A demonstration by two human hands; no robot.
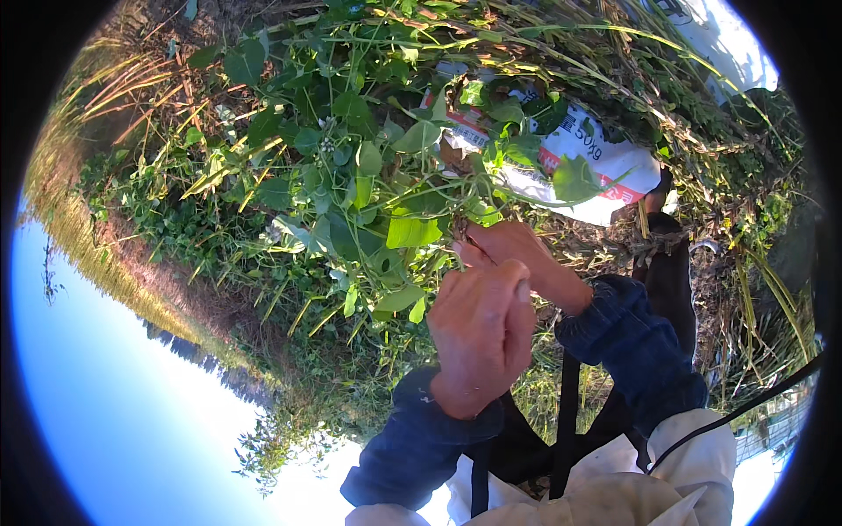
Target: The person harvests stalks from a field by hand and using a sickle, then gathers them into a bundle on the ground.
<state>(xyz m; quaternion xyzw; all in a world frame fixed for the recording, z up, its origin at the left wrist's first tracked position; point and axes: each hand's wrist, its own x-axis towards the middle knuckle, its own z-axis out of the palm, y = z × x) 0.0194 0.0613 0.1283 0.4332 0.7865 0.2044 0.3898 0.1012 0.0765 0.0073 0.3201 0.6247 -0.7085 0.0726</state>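
My left hand (482,335) is closed in a fist, its thumb pressed against the bent fingers; whatever lies inside is hidden. Just beyond it and to the right, my right hand (524,259) is partly covered by the left. Its fingers close at the lower edge of a green leafy vine (412,230), where thin stems meet the fingertips. Broad leaves and small pale flower clusters (326,145) show on the plant. Behind the hands a white woven sack (605,167) with red and dark print lies on the ground, partly under leaves and stalks.
Flattened dry stalks (693,131) cover the ground at the upper right. A second white sack (724,39) lies at the far right corner. Dense weeds (228,184) spread leftward. A dark strap (566,412) hangs below my arms, and a black cord (745,416) crosses the lower right.
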